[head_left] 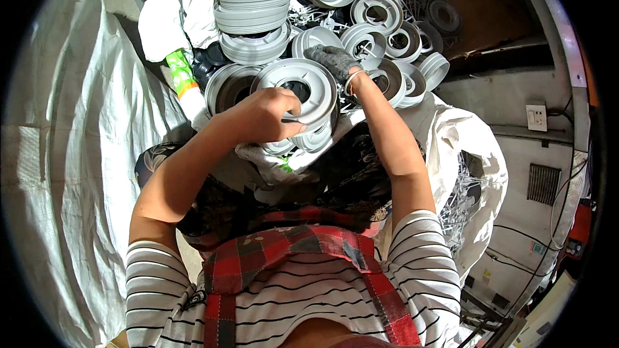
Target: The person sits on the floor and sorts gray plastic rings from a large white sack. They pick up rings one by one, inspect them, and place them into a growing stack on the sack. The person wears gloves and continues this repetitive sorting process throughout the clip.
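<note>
Grey ring (318, 92), seen round in the head view, is clamped at its near-left rim by the left hand (271, 115), nearer the body than the ring stack (255, 14); right of that stack, the gloved right hand (333, 62) is placed, its closure impossible to tell.

White woven sheeting (84, 174) is draping along the left. A white socket plate (536, 117) is sitting near a dark grille (543, 184).

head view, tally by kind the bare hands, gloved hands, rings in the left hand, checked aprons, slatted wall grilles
Bare left hand: 1
Grey-gloved right hand: 1
Light grey round plastic ring in the left hand: 1
Red-and-black checked fabric apron: 1
Dark rectangular slatted wall grille: 1
Total: 5
</note>
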`<state>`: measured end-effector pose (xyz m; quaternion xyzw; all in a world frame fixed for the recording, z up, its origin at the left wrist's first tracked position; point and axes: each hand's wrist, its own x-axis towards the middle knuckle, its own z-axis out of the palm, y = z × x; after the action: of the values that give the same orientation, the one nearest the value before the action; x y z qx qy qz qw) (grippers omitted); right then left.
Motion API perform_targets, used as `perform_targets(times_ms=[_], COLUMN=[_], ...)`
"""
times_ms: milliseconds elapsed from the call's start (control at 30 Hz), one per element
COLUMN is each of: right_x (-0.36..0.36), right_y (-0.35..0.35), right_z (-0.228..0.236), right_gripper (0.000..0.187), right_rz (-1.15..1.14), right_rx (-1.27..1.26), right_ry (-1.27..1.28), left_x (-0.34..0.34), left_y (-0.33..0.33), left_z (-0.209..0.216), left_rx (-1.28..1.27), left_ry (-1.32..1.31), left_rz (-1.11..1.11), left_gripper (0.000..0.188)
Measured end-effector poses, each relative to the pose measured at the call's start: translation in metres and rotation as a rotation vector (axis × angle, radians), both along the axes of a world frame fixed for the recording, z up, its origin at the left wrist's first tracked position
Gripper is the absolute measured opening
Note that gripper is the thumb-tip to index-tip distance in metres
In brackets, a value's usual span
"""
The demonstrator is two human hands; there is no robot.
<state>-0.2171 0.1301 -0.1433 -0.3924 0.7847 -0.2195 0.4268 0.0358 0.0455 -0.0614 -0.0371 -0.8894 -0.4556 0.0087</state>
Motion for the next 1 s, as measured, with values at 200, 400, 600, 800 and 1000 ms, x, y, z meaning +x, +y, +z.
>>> perform_targets(times_ms=[200,400,600,800,1000], right_x=[0.027,0.023,0.063,-0.054,-0.076], right_y=[-0.011,0.006,0.021,-0.033,-0.086], right_z=[0.007,0.052,0.124,0.053,-0.060], right_gripper=[0.055,0.064,0.054,0.022,0.044], right_rz=[-0.215,-0.595,0.078,-0.465,-0.182], right_rx=[0.086,-0.361,-0.607,-0.666,-0.186], right_ry=[0.375,-0.168,0.217,0.145,0.767], left_x=[-0.012,-0.028,-0.050,-0.051,-0.036], left_y=[-0.006,-0.022,-0.026,-0.031,-0.037], left_z=[-0.001,-0.019,0.017,0.029,0.034], left_rx=[-0.005,0.351,1.107,1.294,1.082], left_ry=[-0.175,0.005,0.070,0.069,0.002], left_rz=[0.058,0.562,0.610,0.649,0.642], left_gripper=[0.034,0.031,0.048,0.028,0.033])
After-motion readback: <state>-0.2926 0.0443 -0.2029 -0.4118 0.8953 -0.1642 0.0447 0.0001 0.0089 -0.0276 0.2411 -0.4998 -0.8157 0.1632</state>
